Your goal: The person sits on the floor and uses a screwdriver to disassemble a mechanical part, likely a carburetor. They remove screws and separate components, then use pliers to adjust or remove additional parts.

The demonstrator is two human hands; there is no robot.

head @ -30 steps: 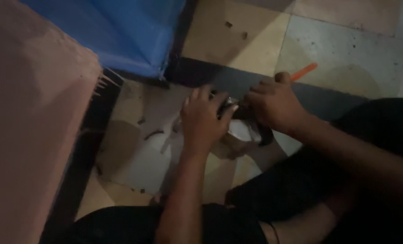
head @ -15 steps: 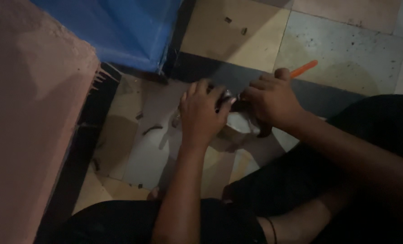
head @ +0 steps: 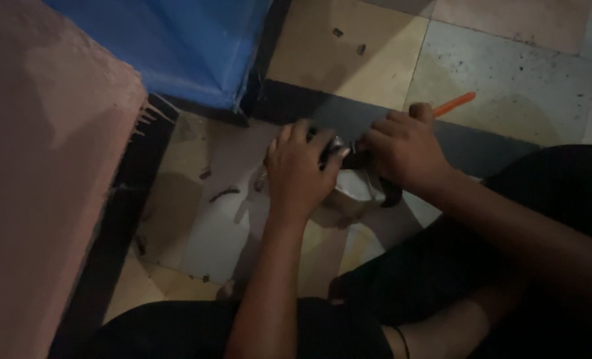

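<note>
Dim tiled floor (head: 369, 60) beneath the blue sheet (head: 176, 46) frames the work — left hand (head: 301, 169) clamps a small dark metal part (head: 339, 147) just below it, while right hand (head: 402, 149) grips an orange-handled tool (head: 454, 103) against it, seemingly mid-adjustment.

packages: none | labels: none | signs: none | screens: none
</note>
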